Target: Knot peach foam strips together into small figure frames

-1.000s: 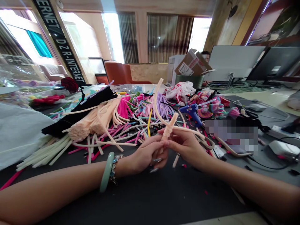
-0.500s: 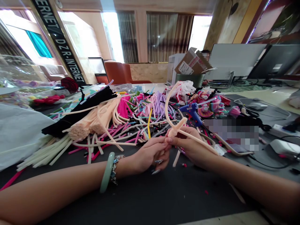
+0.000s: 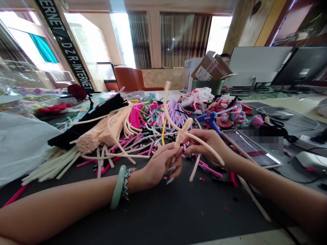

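A peach pipe cleaner piece (image 3: 180, 135), twisted into a short thick stem with long loose ends, stands upright over the front of the table. My left hand (image 3: 165, 163) is closed round its lower part. At the right side of the twist, my right hand (image 3: 206, 143) has curled thumb and fingers against the piece, the fingertips partly hidden by it. One loose end curves up and away, while the other passes in front of my right hand. Beyond my hands lies a bundle of peach pipe cleaners (image 3: 94, 136), beside a black bundle (image 3: 85, 120).
A blue glue gun (image 3: 211, 119) and a phone (image 3: 251, 148) lie to the right. Pink, lilac and white pipe cleaners (image 3: 176, 114) are heaped across the middle. A white bag (image 3: 21, 144) is at left, a cardboard box (image 3: 211, 68) and monitors (image 3: 258, 64) at the back.
The twisted piece and its loose ends have shifted left and turned. My right hand has loosened from its tight pinch beside my left fingers and moved slightly up, uncovering pink pieces on the table.
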Demonstrator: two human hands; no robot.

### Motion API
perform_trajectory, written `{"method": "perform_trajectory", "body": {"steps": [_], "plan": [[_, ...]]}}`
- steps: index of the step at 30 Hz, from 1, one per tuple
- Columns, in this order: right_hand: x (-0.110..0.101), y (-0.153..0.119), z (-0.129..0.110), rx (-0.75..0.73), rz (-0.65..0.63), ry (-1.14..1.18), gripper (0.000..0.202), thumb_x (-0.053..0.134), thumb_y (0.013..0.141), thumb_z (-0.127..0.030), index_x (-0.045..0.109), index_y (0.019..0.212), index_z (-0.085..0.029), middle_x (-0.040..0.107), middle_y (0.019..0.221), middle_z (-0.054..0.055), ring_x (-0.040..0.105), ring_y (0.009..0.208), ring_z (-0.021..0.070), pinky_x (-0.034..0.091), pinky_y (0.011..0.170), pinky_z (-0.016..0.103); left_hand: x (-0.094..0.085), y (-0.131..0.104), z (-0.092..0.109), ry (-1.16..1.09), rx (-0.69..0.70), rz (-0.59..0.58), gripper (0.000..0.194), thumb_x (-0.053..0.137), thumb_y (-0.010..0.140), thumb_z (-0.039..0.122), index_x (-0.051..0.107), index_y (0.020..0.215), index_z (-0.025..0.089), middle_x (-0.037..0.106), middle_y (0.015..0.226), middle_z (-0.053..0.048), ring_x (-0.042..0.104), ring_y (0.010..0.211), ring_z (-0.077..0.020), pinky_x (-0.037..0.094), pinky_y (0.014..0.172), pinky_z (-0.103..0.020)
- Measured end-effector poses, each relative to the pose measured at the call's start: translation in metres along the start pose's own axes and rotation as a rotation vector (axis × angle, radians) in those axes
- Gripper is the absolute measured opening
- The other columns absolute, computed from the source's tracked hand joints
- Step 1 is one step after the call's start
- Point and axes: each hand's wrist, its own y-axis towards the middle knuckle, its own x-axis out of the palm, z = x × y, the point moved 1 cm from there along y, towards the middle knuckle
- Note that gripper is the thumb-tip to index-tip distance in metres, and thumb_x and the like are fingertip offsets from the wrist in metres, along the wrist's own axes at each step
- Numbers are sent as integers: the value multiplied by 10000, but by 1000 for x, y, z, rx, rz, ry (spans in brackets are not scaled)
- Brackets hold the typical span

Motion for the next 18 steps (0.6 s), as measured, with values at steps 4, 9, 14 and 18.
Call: {"method": "perform_trajectory", "body": {"steps": [4,9,14,18], "plan": [[-34,9,-4,-147,-178,-643,169,679,730,-337,691,756,-171,610,719,21,545,656,133,379,612,248,-4,2,4,-106,56,143,198,284,882,183,380,708,177,348,496,66,361,318,-62,345,390,-197],[-61,11,-1,-71,-372,-859,153,626,772,-362,714,805,-242,623,797,5,542,647,112,357,596,236,-4,5,6,-150,94,258,183,309,877,191,402,721,183,337,478,72,260,296,-55,289,331,-180],[-53,10,5,9,-526,-891,144,652,737,-371,724,794,-260,604,780,5,539,664,128,338,582,241,-3,7,9,-140,169,363,190,340,886,220,386,705,188,355,494,71,303,307,-62,302,341,-186],[-41,8,4,-1,-593,-849,160,648,742,-350,720,838,-244,610,762,11,536,652,132,336,575,243,-6,8,10,-117,151,427,276,389,891,267,365,631,176,344,485,69,322,321,-55,298,353,-184]]}}
